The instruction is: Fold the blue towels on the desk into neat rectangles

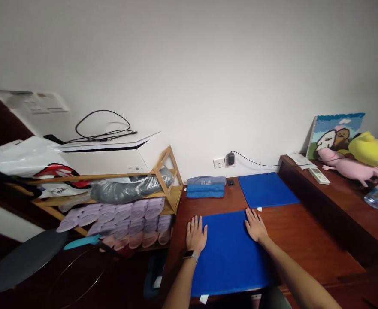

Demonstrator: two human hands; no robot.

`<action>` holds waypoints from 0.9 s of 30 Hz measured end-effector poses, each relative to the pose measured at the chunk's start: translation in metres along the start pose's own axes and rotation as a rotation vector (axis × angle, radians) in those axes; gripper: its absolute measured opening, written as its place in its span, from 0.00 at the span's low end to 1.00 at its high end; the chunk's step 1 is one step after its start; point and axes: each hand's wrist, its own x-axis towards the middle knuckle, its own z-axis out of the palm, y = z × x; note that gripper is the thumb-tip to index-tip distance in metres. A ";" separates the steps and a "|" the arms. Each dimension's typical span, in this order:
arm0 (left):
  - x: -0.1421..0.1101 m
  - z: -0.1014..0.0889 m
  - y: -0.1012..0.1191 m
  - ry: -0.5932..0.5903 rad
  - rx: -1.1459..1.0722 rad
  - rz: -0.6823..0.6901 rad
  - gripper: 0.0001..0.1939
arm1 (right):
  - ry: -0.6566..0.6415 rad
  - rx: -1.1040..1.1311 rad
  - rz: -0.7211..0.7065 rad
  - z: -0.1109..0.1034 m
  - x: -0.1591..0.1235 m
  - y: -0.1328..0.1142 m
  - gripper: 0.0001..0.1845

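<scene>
A blue cloth [225, 253] lies flat and squared out on the wooden table, with a white tag at its front edge. My left hand [195, 235] rests palm down on its left edge, fingers stretched out, a watch on the wrist. On the far right edge of the same cloth lies my right hand [255, 225], also flat with its fingers extended. Just beyond it is a second blue cloth [267, 189], spread flat with a small white tag at its near edge. Neither hand grips anything.
Folded towels [205, 188], grey over blue, sit by the wall beside a small black object [230, 182]. Left stands a wooden rack [169, 176] with slippers [127, 219] and a white box [111, 159]. A raised ledge on the right holds a remote [319, 175] and plush toys [349, 165].
</scene>
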 end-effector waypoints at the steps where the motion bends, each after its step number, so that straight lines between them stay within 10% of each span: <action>1: 0.000 -0.002 -0.002 0.014 0.006 0.018 0.33 | 0.015 -0.001 0.000 0.001 0.000 -0.001 0.37; 6: 0.007 -0.011 0.009 0.086 -0.007 0.091 0.31 | 0.046 0.008 -0.005 0.007 -0.001 -0.004 0.37; 14: 0.008 -0.006 0.181 -0.087 -0.268 0.409 0.32 | 0.038 -0.033 -0.031 0.010 0.000 0.000 0.35; 17: 0.007 0.006 0.202 -0.181 -0.306 0.398 0.33 | 0.035 -0.047 -0.038 0.012 0.000 0.001 0.35; 20: 0.009 0.011 0.163 -0.182 -0.264 0.370 0.34 | 0.049 -0.016 -0.021 0.011 -0.001 0.000 0.36; 27: 0.015 0.001 -0.005 -0.109 -0.055 0.056 0.33 | 0.050 0.015 0.005 0.003 -0.004 -0.004 0.37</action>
